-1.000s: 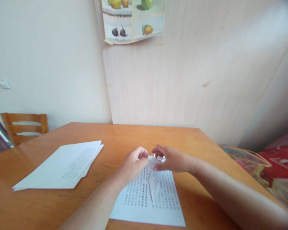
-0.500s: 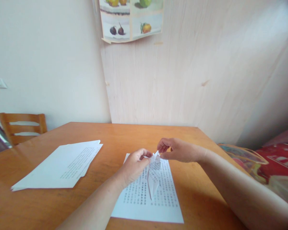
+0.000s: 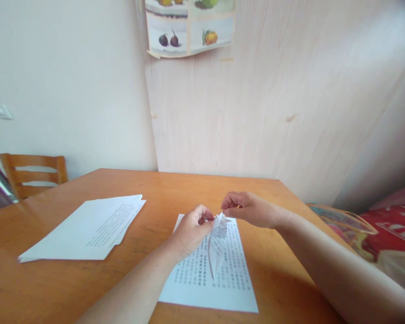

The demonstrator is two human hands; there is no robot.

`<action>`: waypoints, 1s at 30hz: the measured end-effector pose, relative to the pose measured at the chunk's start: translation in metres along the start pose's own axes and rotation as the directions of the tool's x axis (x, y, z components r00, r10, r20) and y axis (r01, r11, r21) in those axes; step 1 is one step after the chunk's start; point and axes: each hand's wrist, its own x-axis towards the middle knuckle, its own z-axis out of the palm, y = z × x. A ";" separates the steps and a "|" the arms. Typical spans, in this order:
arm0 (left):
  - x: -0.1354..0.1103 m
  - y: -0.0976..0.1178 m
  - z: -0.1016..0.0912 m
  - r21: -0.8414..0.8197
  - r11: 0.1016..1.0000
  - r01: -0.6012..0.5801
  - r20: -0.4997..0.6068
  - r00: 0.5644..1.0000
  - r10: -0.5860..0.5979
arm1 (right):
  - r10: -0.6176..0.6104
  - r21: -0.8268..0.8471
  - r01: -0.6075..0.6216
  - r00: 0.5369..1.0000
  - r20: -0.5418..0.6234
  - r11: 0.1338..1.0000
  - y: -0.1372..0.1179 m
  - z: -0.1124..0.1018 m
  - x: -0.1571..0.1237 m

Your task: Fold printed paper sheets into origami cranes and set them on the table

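A folded piece of printed paper, long and pointed toward me, lies over a flat printed sheet on the table. Its far end has several small raised flaps. My left hand pinches the left side of that far end between thumb and fingers. From the right, my right hand has its thumb and index finger closed at the tip of an upper flap. The other fingers of my right hand are curled in.
A stack of printed sheets lies at the left of the wooden table. Behind it stands a wooden chair. Red and clear plastic bags are beyond the table's right edge. A fruit picture hangs on the wall.
My right hand's fingers have closed onto the tip of the flap, where they were slightly apart before. My left hand keeps its hold. The view has shifted slightly.
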 end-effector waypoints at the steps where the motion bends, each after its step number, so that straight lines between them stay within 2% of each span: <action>1: 0.000 0.000 0.000 0.000 1.000 -0.001 0.001 1.000 0.001 | 0.003 0.005 -0.003 1.000 0.004 1.000 0.000 0.000 0.000; 18: -0.002 0.004 0.002 0.122 0.992 -0.008 -0.015 1.000 0.009 | -0.024 0.069 0.021 0.998 0.050 0.997 -0.003 0.005 0.000; 23: 0.000 0.002 0.000 -0.048 0.999 -0.015 0.000 1.000 0.015 | 0.007 0.172 -0.018 0.998 0.063 0.985 -0.001 0.014 0.002; 26: 0.000 0.000 -0.002 -0.179 0.982 0.055 0.041 0.998 -0.048 | 0.035 0.272 -0.056 0.996 0.083 0.961 0.002 0.019 0.004; 30: -0.002 0.001 -0.003 -0.323 0.932 0.166 0.127 0.983 -0.131 | 0.088 0.306 -0.114 0.992 0.095 0.945 0.005 0.024 0.005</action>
